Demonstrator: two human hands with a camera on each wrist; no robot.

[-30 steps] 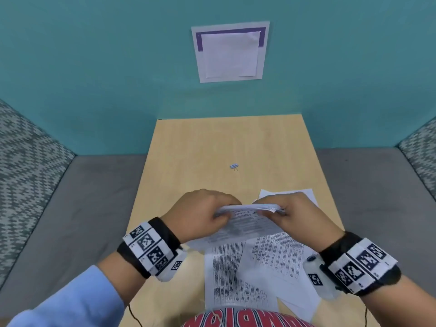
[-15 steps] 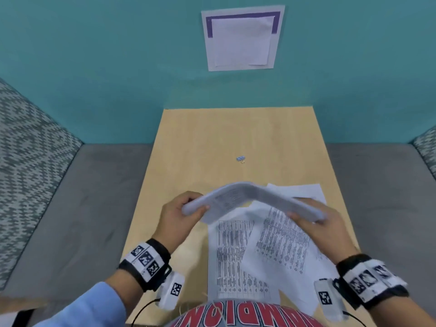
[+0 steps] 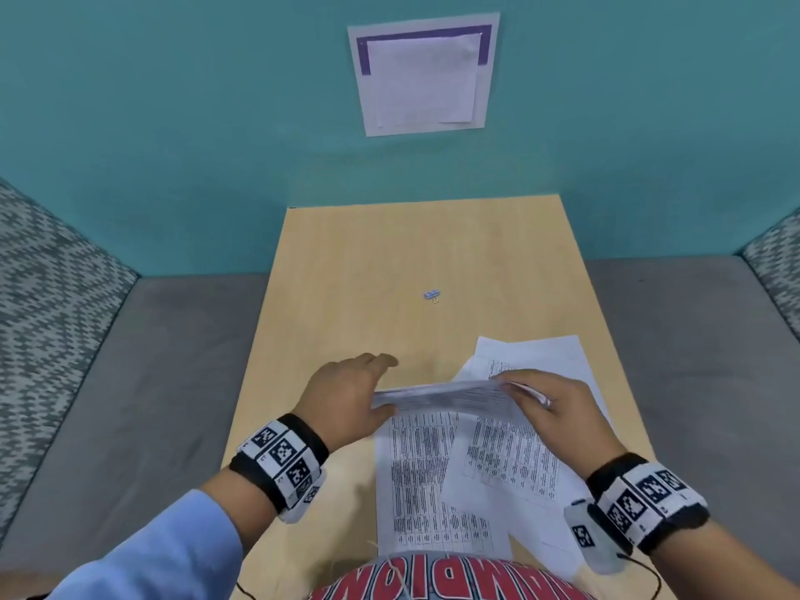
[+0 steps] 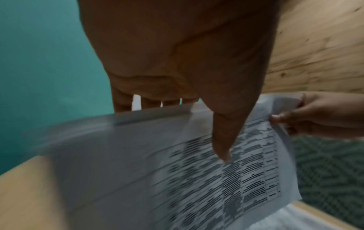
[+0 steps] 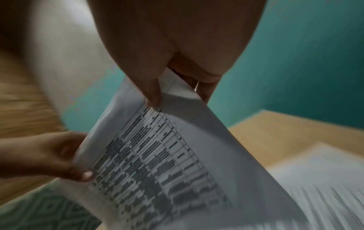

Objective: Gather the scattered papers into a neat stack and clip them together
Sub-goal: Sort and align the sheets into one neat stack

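Frankly, I cannot count the sheets in the thin white bundle of printed table papers (image 3: pixel 450 396) that my two hands hold up: it shows edge-on from the head camera and smeared in both wrist views. My left hand (image 3: pixel 346 400) pinches its left end, thumb on the printed face, fingers behind; my right hand (image 3: pixel 558 409) pinches the right end the same way. Beneath it, on the pale wooden surface (image 3: pixel 389 253), I make out at least three loose white printed sheets (image 3: pixel 433 478), overlapping and askew; their near edges are cut off by a red garment with white lettering (image 3: pixel 424 582). One small blue binder clip (image 3: pixel 432 294) lies alone farther out, well apart from the papers. Behind stands a teal wall (image 3: pixel 173 123) bearing one white notice with a purple band (image 3: pixel 424 75); grey seating (image 3: pixel 130 383) and patterned cushions (image 3: pixel 43 296) flank the surface.
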